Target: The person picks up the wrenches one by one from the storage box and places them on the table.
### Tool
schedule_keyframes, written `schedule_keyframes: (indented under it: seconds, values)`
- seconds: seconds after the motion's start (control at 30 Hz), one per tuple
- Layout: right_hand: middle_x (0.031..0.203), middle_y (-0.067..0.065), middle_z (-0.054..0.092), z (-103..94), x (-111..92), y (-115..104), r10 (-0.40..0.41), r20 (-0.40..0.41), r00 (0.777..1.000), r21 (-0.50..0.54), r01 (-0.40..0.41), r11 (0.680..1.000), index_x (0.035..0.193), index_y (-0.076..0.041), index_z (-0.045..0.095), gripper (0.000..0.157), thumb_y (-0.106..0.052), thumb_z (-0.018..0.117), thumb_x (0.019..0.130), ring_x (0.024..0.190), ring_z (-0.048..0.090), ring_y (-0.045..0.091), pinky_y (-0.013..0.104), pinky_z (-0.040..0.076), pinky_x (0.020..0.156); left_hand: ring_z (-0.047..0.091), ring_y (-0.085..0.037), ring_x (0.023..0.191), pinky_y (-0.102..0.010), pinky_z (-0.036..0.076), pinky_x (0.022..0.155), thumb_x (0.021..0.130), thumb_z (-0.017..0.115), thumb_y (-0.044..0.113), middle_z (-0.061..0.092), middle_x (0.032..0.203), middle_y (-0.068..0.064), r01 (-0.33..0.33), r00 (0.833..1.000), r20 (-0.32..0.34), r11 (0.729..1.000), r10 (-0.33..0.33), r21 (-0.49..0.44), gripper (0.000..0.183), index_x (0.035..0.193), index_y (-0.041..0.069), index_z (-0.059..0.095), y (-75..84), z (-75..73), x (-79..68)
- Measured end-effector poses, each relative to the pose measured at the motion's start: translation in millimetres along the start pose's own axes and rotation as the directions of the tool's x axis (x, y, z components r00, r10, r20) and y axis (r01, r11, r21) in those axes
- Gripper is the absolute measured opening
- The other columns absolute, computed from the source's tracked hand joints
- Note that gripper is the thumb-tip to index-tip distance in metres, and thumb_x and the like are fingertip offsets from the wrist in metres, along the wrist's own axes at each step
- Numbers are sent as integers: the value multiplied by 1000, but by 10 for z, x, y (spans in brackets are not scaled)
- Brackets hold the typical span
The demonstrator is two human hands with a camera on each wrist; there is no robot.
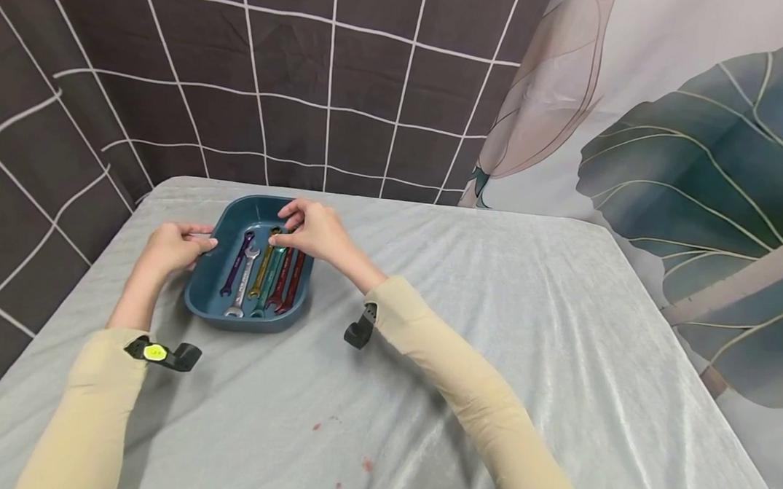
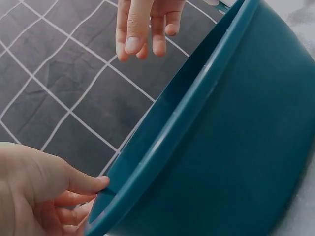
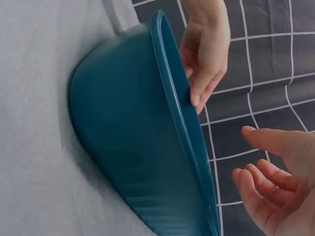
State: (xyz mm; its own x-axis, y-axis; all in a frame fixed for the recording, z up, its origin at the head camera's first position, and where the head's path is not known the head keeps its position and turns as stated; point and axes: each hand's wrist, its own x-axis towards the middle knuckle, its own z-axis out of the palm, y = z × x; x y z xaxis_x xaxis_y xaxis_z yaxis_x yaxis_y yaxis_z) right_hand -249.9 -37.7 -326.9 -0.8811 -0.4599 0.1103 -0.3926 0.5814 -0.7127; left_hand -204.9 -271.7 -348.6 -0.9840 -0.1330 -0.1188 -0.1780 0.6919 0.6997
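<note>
A blue-green plastic basin (image 1: 197,300) rests on the cloth-covered table, with several combination wrenches lying lengthwise side by side in it. From left to right they run purple (image 1: 236,267), silver (image 1: 246,275), gold (image 1: 260,271), green (image 1: 270,279), then red (image 1: 281,280) and dark red (image 1: 293,282). My left hand (image 1: 171,249) pinches the basin's left rim between thumb and fingers. Over the basin's right far part hovers my right hand (image 1: 316,230), thumb and fingers apart. In the right wrist view, nothing lies between that hand's fingers (image 3: 275,142). It hides the upper ends of the right-hand wrenches.
Pale grey velvety cloth covers the table (image 1: 467,313), with a few small reddish marks (image 1: 366,464) near the front. A dark grid-patterned curtain (image 1: 294,65) hangs behind and to the left. A leaf-printed curtain (image 1: 709,178) hangs on the right.
</note>
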Motion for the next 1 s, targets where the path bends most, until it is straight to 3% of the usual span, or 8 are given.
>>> schedule_keyframes:
  seconds: [0.17, 0.6, 1.0]
  values:
    - [89, 1, 69, 23, 29, -21, -1, 10, 1000, -14, 1, 1000, 111, -6, 66, 44, -27, 82, 76, 74, 62, 8, 15, 44, 66, 50, -6, 57, -25, 46, 54, 95, 59, 21, 57, 72, 3, 52, 998, 20, 999, -52, -11, 45, 130, -8, 52, 4, -9, 25]
    - [90, -3, 71, 107, 115, -66, 31, 57, 998, -63, -27, 998, 112, -10, 67, 42, -32, 80, 78, 79, 62, 7, 15, 45, 68, 48, -2, 59, -23, 47, 54, 95, 59, 19, 52, 71, 8, 106, 992, 78, 992, -101, -68, 49, 135, -7, 47, 3, -26, 33]
    - [91, -1, 71, 209, 221, -84, 75, 80, 994, -47, -72, 996, 111, -7, 67, 42, -28, 80, 78, 76, 62, 5, 12, 45, 64, 49, -6, 63, -24, 50, 57, 95, 56, 17, 51, 81, -1, 139, 980, 154, 989, -130, -55, 53, 139, -9, 39, 30, -41, 66]
